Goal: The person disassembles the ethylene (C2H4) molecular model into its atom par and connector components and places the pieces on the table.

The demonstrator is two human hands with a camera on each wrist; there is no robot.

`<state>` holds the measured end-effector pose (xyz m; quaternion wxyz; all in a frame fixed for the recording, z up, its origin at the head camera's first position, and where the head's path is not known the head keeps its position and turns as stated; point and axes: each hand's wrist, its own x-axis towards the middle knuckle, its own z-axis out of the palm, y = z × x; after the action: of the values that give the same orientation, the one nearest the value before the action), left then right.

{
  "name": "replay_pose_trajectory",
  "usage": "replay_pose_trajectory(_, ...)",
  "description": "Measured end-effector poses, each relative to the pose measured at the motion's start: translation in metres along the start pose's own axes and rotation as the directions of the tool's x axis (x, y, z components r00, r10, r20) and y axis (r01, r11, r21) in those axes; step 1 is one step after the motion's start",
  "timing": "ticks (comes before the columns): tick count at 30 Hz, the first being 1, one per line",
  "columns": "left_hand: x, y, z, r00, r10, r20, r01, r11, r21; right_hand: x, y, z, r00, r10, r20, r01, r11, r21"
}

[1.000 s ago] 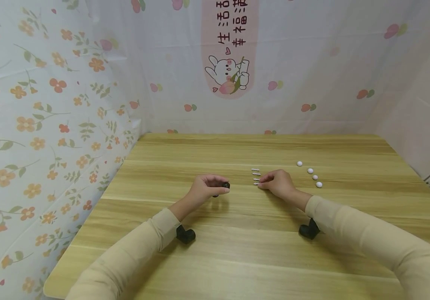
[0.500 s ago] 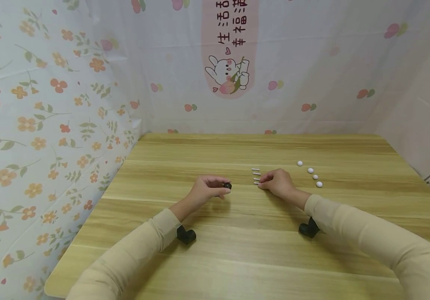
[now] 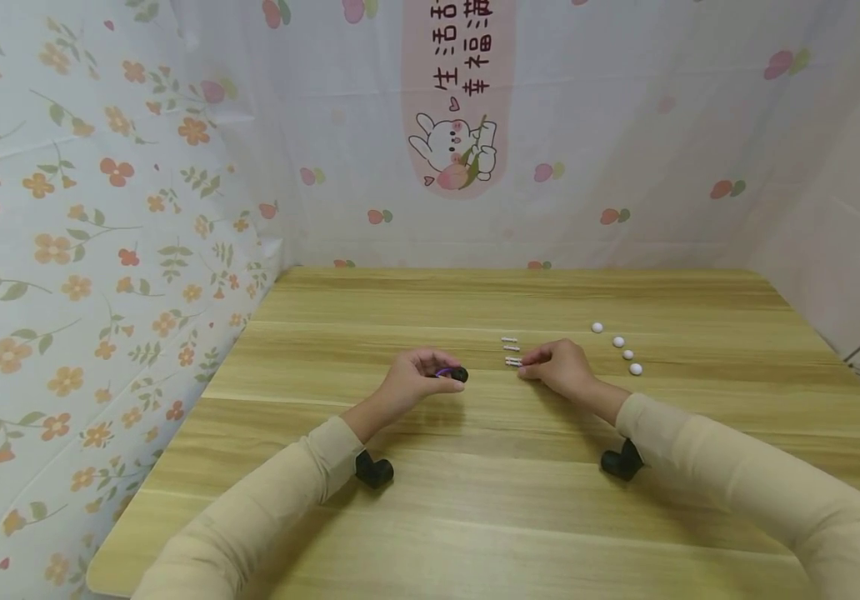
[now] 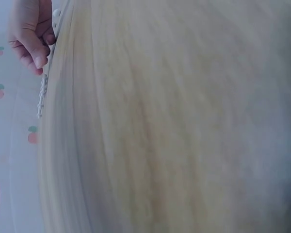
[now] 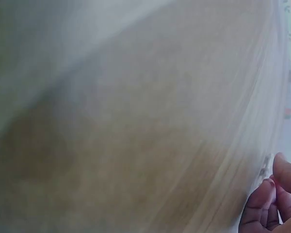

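Observation:
In the head view my left hand [image 3: 415, 373] holds a small black round-ended piece [image 3: 459, 374] between thumb and fingers, above the table. A thin purple curve shows beside it; its exact kind is unclear. My right hand [image 3: 559, 368] pinches the near end of a short white rod-like piece [image 3: 512, 364], the closest of a small row. Other white rods [image 3: 510, 347] lie just beyond it. From the right wrist view, the fingertips [image 5: 280, 167] meet at a small whitish piece [image 5: 267, 164]. The left wrist view shows the right hand [image 4: 33, 36] above the white rods [image 4: 41, 97].
Several white round pieces [image 3: 618, 342] lie in a slanting line right of the right hand. The wood-grain table [image 3: 475, 517] spreads around both arms. A printed curtain [image 3: 340, 150] hangs behind it and another floral cloth [image 3: 85, 250] at the left.
The black piece has turned in my left hand and shifted slightly right, bringing the purple curve into sight. The nearest white rod has moved slightly away, close against its neighbour in view.

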<state>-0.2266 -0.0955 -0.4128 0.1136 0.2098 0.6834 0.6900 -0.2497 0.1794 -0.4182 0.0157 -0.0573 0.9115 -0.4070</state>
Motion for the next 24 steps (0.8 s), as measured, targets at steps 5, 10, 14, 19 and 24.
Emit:
replay_pose_trajectory(5, 0.002, -0.001, 0.002, 1.0, 0.001, -0.004, -0.001, 1.0, 0.006, -0.007, -0.009, 0.0, 1.0, -0.015, 0.02, 0.013, 0.997, 0.075)
replay_pose_trajectory(10, 0.003, -0.001, 0.004, 1.0, -0.011, -0.004, 0.011, 1.0, 0.014, -0.016, -0.026, 0.003, 0.995, -0.029, 0.092, 0.007, 0.973, 0.23)
replay_pose_trajectory(14, 0.003, 0.0, 0.006, 1.0, -0.007, 0.001, 0.007, 1.0, 0.023, -0.022, -0.034, 0.008, 0.989, -0.057, 0.135, 0.007, 0.938, 0.348)
replay_pose_trajectory(19, 0.003, 0.0, 0.008, 1.0, 0.015, 0.014, -0.015, 1.0, 0.027, -0.028, -0.039, 0.012, 0.982, -0.119, 0.146, 0.049, 0.909, 0.414)
replay_pose_trajectory(24, 0.003, 0.0, 0.01, 0.999, 0.029, 0.025, -0.03, 0.999, 0.037, -0.032, -0.043, 0.014, 0.976, -0.148, 0.161, 0.059, 0.886, 0.459)
